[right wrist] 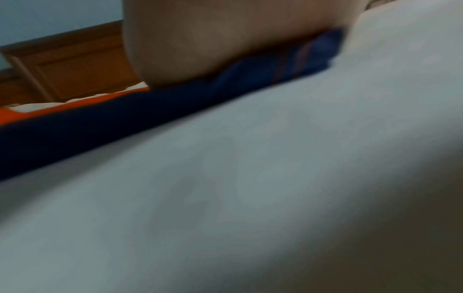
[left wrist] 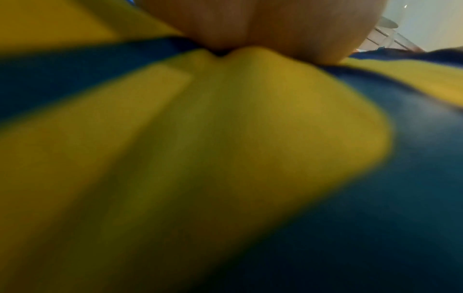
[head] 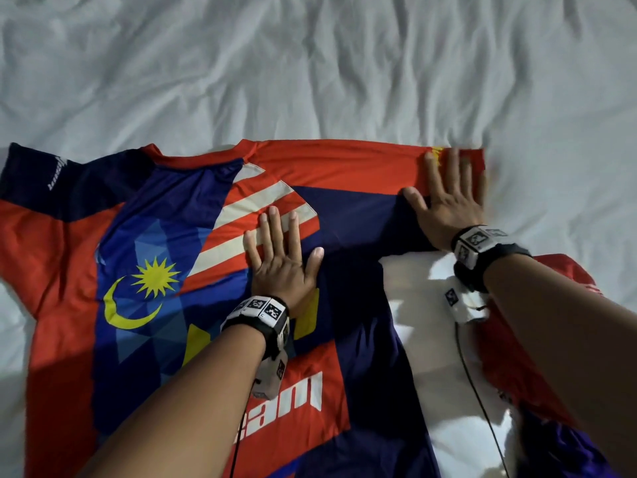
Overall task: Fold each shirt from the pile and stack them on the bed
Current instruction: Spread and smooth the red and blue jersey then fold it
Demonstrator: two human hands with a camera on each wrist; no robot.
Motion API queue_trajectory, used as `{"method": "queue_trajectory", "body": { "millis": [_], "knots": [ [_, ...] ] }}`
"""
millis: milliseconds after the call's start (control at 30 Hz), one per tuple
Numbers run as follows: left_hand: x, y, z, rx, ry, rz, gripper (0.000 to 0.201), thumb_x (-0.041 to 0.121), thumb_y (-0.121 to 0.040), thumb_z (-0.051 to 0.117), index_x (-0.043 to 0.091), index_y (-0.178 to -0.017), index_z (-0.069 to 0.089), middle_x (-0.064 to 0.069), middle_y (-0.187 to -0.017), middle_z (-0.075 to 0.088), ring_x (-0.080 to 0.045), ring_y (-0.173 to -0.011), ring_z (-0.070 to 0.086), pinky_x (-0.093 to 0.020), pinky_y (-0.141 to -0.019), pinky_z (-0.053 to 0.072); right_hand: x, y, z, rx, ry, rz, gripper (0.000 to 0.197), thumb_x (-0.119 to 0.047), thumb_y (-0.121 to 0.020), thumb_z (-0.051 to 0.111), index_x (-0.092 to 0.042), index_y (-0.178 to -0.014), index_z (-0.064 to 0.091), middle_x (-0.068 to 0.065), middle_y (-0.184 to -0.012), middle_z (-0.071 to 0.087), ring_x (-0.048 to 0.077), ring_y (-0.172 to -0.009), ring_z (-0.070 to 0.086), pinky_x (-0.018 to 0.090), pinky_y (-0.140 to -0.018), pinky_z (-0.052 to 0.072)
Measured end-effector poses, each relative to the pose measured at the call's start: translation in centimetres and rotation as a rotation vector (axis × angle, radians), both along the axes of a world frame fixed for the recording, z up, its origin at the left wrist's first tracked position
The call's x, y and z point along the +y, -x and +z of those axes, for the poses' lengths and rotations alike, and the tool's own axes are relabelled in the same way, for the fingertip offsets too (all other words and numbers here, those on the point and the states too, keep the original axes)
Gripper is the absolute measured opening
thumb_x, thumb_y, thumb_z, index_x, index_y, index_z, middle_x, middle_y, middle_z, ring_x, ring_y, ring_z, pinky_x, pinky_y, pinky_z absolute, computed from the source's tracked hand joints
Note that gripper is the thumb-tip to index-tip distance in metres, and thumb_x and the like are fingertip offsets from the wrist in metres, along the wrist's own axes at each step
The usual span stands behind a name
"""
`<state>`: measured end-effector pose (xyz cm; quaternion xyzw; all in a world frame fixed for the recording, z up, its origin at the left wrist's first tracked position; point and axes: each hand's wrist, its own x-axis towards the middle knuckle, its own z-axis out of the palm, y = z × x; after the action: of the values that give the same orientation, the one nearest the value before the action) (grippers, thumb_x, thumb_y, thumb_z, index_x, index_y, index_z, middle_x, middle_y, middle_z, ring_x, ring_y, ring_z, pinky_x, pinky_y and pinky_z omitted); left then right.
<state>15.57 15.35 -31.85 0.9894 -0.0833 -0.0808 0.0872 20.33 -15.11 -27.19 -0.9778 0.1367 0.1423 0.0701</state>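
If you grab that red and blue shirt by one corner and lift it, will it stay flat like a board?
Probably not. The shirt looks thin and lies in soft ripples on the bed sheet, so it would likely droop. Both the left hand and the right hand press it flat, which hints it shifts easily. It also looks smooth, perhaps a bit slippery.

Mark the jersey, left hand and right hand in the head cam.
jersey (head: 144,236): head view, blue chest panel above the yellow sun.
left hand (head: 281,267): head view, back of the hand, pressed flat on the jersey.
right hand (head: 448,208): head view, back of the hand, flat on the sleeve.
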Motion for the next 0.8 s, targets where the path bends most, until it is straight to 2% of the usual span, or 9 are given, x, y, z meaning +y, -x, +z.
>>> {"method": "queue_trajectory", "body": {
  "millis": [167, 267, 333, 433, 567, 633, 700, 767, 800],
  "knots": [
    [-0.2, 0.0, 0.0, 0.025, -0.022, 0.019, 0.077, 0.063, -0.104, 0.006, 0.016, -0.163, -0.010, -0.015, -0.170, -0.017, -0.029, -0.157, -0.015, -0.059, -0.125, -0.003, -0.9, 0.3, 1.9, -0.062, 0.054, -0.239, 0.077, -0.064, -0.100, 0.008, -0.020, -0.163, -0.002, 0.016, -0.169, -0.014, 0.031, -0.155, -0.017, 0.058, -0.123, -0.010],
    [-0.3, 0.1, 0.3, 0.007, -0.025, 0.023, 0.077, 0.062, -0.105, 0.011, 0.016, -0.164, -0.008, -0.015, -0.170, -0.014, -0.029, -0.158, -0.013, -0.058, -0.125, -0.004, 4.3, 1.6, 3.0, -0.141, -0.039, 0.106, 0.069, -0.059, -0.105, 0.014, -0.025, -0.163, -0.002, 0.012, -0.169, -0.014, 0.031, -0.155, -0.018, 0.050, -0.123, -0.017],
    [-0.3, -0.1, 0.5, 0.035, -0.036, 0.008, 0.078, 0.063, -0.104, 0.009, 0.017, -0.162, -0.015, -0.015, -0.169, -0.020, -0.029, -0.157, -0.018, -0.057, -0.124, -0.009, 6.7, 3.8, 2.1, -0.086, -0.085, 0.280, 0.066, -0.059, -0.104, 0.010, -0.031, -0.163, -0.002, 0.006, -0.170, -0.015, 0.027, -0.156, -0.017, 0.050, -0.124, -0.013],
    [-0.2, -0.2, 0.8, 0.102, -0.051, -0.008, 0.077, 0.063, -0.102, 0.003, 0.019, -0.157, -0.028, -0.013, -0.164, -0.033, -0.028, -0.153, -0.028, -0.056, -0.122, -0.016, 4.9, 6.1, 0.1, -0.016, -0.023, 0.123, 0.069, -0.061, -0.102, 0.007, -0.031, -0.163, -0.001, 0.003, -0.171, -0.012, 0.025, -0.157, -0.012, 0.050, -0.125, -0.008],
    [0.0, -0.6, 1.9, 0.184, 0.005, -0.023, 0.078, 0.063, -0.104, 0.011, 0.020, -0.158, -0.026, -0.011, -0.163, -0.036, -0.026, -0.152, -0.032, -0.053, -0.120, -0.022, 3.7, 6.4, 0.5, 0.012, -0.002, -0.093, 0.076, -0.063, -0.099, 0.004, -0.023, -0.163, -0.004, 0.009, -0.169, -0.017, 0.027, -0.156, -0.017, 0.053, -0.124, -0.010],
    [0.3, -1.0, 3.1, 0.250, 0.103, -0.052, 0.080, 0.060, -0.105, 0.025, 0.022, -0.161, -0.019, -0.010, -0.165, -0.033, -0.025, -0.153, -0.031, -0.051, -0.120, -0.024, 6.1, 6.4, 1.4, -0.051, 0.002, -0.049, 0.080, -0.062, -0.097, 0.005, -0.018, -0.164, 0.000, 0.013, -0.169, -0.013, 0.029, -0.156, -0.015, 0.053, -0.124, -0.012],
    [1.3, -1.5, 4.6, 0.278, 0.278, -0.057, 0.076, 0.050, -0.105, 0.042, 0.023, -0.165, 0.003, -0.011, -0.170, -0.019, -0.027, -0.156, -0.022, -0.049, -0.122, -0.019, 9.5, 6.6, 2.2, -0.110, -0.040, 0.051, 0.077, -0.059, -0.100, 0.009, -0.016, -0.163, 0.005, 0.013, -0.170, -0.009, 0.030, -0.156, -0.014, 0.051, -0.124, -0.014],
    [3.6, -1.8, 6.4, 0.158, 0.484, -0.022, 0.059, 0.037, -0.102, 0.050, 0.019, -0.157, 0.038, -0.017, -0.169, 0.016, -0.032, -0.158, 0.005, -0.050, -0.127, 0.004, 13.5, 6.6, 2.9, -0.130, -0.098, 0.121, 0.075, -0.058, -0.101, 0.012, -0.015, -0.163, 0.008, 0.012, -0.170, -0.010, 0.028, -0.156, -0.016, 0.049, -0.123, -0.015],
    [5.2, -1.9, 7.3, 0.049, 0.556, -0.007, 0.052, 0.033, -0.099, 0.050, 0.015, -0.148, 0.052, -0.017, -0.161, 0.036, -0.033, -0.153, 0.024, -0.050, -0.125, 0.019, 15.6, 6.4, 2.9, -0.128, -0.125, 0.157, 0.075, -0.057, -0.102, 0.013, -0.014, -0.163, 0.009, 0.011, -0.170, -0.011, 0.028, -0.156, -0.017, 0.048, -0.123, -0.015]
  ]
}}
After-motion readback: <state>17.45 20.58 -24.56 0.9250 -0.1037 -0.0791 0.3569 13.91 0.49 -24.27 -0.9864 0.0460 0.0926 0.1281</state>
